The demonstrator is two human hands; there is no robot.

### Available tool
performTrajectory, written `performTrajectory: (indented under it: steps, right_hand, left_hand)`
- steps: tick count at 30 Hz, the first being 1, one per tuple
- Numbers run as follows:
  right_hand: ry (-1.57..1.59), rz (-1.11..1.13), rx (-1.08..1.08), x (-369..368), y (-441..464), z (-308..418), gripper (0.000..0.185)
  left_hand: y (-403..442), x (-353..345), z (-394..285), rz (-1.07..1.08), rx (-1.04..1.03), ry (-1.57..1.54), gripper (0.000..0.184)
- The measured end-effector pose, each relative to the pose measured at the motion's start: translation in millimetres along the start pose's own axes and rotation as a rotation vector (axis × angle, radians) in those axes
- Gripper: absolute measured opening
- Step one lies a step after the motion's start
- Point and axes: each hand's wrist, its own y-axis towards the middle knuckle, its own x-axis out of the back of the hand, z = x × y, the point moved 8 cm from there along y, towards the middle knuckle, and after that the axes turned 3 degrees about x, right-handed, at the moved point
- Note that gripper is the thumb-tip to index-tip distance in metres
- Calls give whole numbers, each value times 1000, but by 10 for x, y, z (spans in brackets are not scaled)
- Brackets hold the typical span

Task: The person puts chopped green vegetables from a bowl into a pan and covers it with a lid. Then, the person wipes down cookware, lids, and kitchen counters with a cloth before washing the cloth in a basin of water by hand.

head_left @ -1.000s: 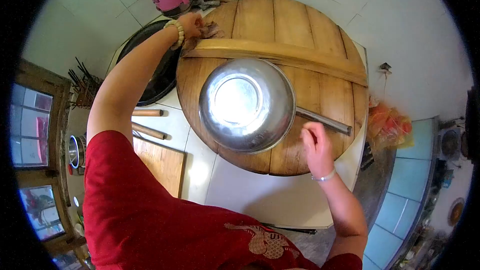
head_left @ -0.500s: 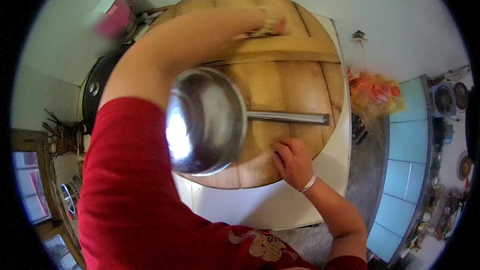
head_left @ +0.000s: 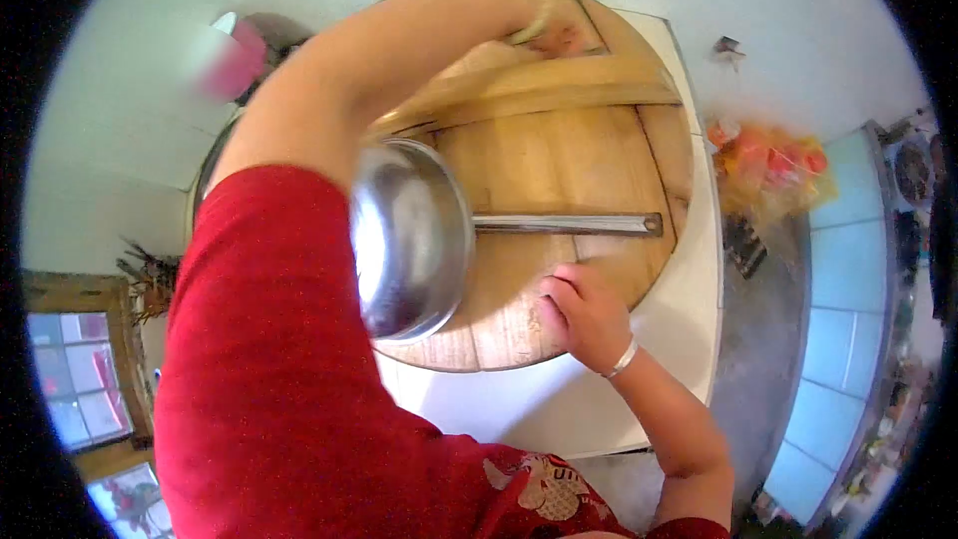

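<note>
My left hand [head_left: 561, 35] is stretched to the far side of a round wooden lid [head_left: 539, 155], beyond its raised wooden bar [head_left: 559, 83]. It is smeared by motion, and whether it holds anything cannot be seen. My right hand [head_left: 585, 311] is curled over the lid's near right part, its fingers closed; what they hold, if anything, is hidden. Upside down on the lid lies a shiny metal bowl [head_left: 414, 240], partly covered by my left arm. A metal handle or rod [head_left: 569, 224] sticks out from the bowl's right side, just beyond my right hand.
A pink pot [head_left: 238, 60] stands at the back left. Orange and red plastic bags [head_left: 773, 168] hang or lie right of the white counter [head_left: 469, 409]. A bundle of dark sticks [head_left: 150, 279] is at the left, above a window [head_left: 85, 369].
Over the last second my left hand has swept from the lid's far left to its far right. My right hand has shifted slightly left and nearer. The view has turned.
</note>
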Motion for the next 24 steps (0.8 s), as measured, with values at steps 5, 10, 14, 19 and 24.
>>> performTrajectory:
  steps: [5,10,14,19,24]
  right_hand:
    - [-64,-50,34,44,46,72,20]
    - [-94,-16,-26,-19,24,65,22]
    - [-170,-14,-2,-29,22,89,24]
    - [-227,25,-30,-45,48,84,26]
    - [-209,42,-36,-96,-4,49,32]
  left_hand:
    - [-2208,-1380,1391,-157,125,-590,9]
    - [-3601,-1377,1414,-216,750,-557,16]
    - [-3291,-1350,1299,-297,588,-813,16]
    - [-2813,-1134,2417,-529,951,-408,11]
    - [-1694,-971,1680,-280,651,-866,16]
